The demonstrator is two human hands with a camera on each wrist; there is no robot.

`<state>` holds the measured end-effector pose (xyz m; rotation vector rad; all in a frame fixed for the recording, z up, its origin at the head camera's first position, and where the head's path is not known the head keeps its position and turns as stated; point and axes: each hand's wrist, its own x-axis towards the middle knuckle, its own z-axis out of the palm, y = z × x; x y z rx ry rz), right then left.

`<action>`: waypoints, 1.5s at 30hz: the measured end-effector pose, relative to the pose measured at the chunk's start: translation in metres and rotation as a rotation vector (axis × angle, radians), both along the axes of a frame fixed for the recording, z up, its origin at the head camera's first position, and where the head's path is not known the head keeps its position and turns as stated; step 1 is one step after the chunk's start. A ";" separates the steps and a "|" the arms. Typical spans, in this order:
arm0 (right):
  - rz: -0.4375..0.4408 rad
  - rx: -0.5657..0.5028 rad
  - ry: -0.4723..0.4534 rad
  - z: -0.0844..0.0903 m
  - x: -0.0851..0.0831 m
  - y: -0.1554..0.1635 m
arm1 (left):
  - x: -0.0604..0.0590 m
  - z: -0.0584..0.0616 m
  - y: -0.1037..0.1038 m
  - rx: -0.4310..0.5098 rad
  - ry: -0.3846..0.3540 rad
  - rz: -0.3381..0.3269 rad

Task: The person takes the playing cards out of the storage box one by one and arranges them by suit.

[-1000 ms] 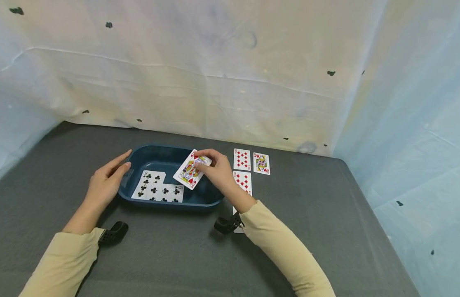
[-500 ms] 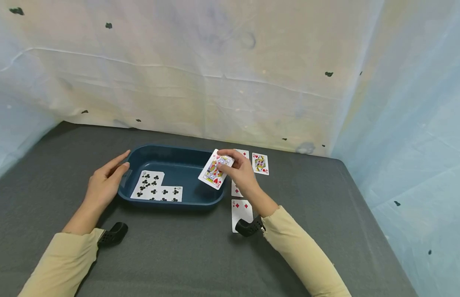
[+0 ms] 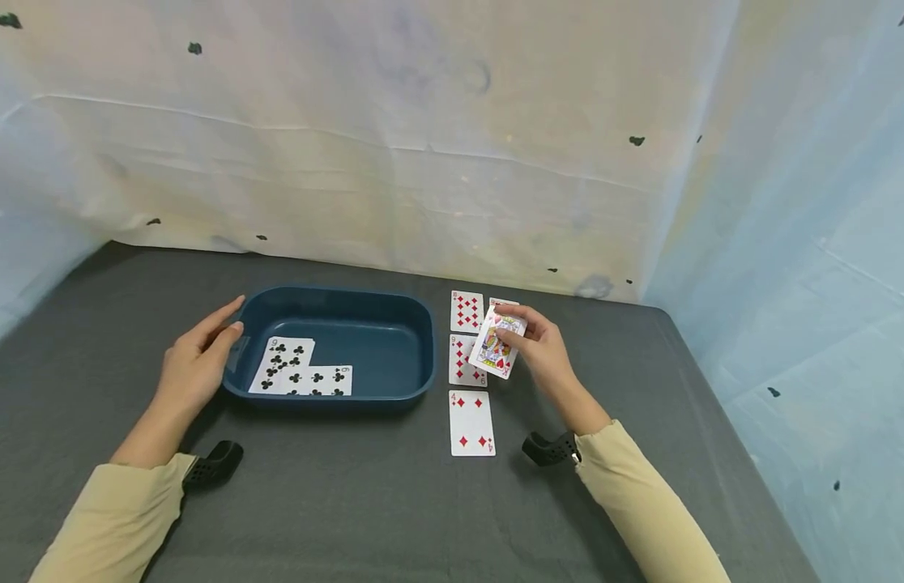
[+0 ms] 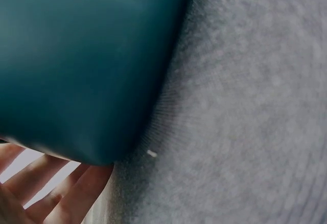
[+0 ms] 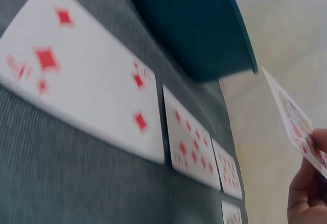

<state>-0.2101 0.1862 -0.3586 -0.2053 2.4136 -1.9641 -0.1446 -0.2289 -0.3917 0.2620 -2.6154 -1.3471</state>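
Note:
My right hand [image 3: 547, 348] pinches a king of hearts playing card [image 3: 494, 350] between thumb and fingers, tilted above the cards on the table. Under and beside it runs a column of diamond cards: a ten [image 3: 466, 308], a nine [image 3: 459, 360] and a four [image 3: 472, 421]. Another face card [image 3: 503, 302] lies mostly hidden behind the held king. My left hand [image 3: 197, 364] rests against the left end of a dark blue tray [image 3: 411, 399]; in the left wrist view its fairly straight fingers [image 4: 76, 193] touch the tray's end.
Overlapping club cards [image 3: 299, 376] lie face up in the tray's front left part. A dark grey cloth [image 3: 335, 502] covers the table. Pale sheets [image 3: 423, 202] hang behind and at both sides.
My right hand has carried the king of hearts from over the tray rightward to above the diamond column, uncovering the four. The left hand stays at the tray's end.

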 end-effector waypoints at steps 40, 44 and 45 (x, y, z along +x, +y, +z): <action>0.105 0.659 0.064 -0.035 -0.011 0.038 | 0.000 -0.001 0.000 -0.022 0.011 -0.012; 0.074 0.674 0.046 -0.036 -0.011 0.036 | 0.000 0.000 0.000 -0.026 0.016 -0.009; 0.067 0.676 0.044 -0.037 -0.010 0.036 | 0.000 -0.001 0.000 -0.026 0.017 -0.009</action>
